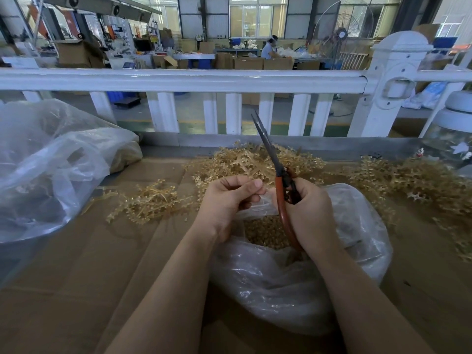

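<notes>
Bag [281, 290]: soft, light, directly beneath both grips. Sprues [245, 160]: heaped on counter [102, 264] beyond the grips; judged light, brittle, snag-prone. Scissors [277, 172]: right grip [311, 215] clamped round orange handles, blades rising beyond it; stiff, sharp, handle-hold only. Left grip [229, 200]: fingertips pinched together, contents too small to tell.

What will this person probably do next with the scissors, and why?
Probably the left hand picks another sprig from the golden pile: it shows none to cut, while the right hand holds the scissors ready above the bag of cut pieces.
</notes>
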### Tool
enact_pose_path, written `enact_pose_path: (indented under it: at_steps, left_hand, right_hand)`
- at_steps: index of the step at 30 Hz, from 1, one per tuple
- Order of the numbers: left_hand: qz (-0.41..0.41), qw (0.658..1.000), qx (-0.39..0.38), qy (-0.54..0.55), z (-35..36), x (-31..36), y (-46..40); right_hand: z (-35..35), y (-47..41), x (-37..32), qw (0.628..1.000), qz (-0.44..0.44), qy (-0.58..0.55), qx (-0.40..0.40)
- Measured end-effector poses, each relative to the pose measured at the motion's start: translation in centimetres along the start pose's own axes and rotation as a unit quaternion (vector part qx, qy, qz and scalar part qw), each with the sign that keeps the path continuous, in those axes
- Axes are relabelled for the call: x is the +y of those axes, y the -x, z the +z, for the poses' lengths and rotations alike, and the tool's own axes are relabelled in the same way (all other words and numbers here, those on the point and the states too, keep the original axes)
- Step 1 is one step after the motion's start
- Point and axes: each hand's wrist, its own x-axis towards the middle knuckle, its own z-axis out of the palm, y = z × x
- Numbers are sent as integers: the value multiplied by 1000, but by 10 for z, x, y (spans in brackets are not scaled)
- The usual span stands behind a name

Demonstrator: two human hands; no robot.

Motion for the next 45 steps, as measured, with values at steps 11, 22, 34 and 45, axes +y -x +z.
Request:
enact_pose_path:
  at_steps: [11, 22, 34, 45]
  left_hand:
    - [126, 986, 91, -52, -3, 1, -3]
    - [148, 983, 83, -76, -10, -3, -5]
    - [137, 988, 70, -30, -8, 1, -4]
    - [121, 988, 92, -30, -7, 3, -3]
  right_hand:
    - [-3, 4, 3, 966, -68, 248, -12]
    - [-3, 3, 3, 951, -86, 298, 2]
    - [-3, 6, -1, 949, -98, 299, 5]
    - [-2, 6, -1, 953, -101, 284, 2]
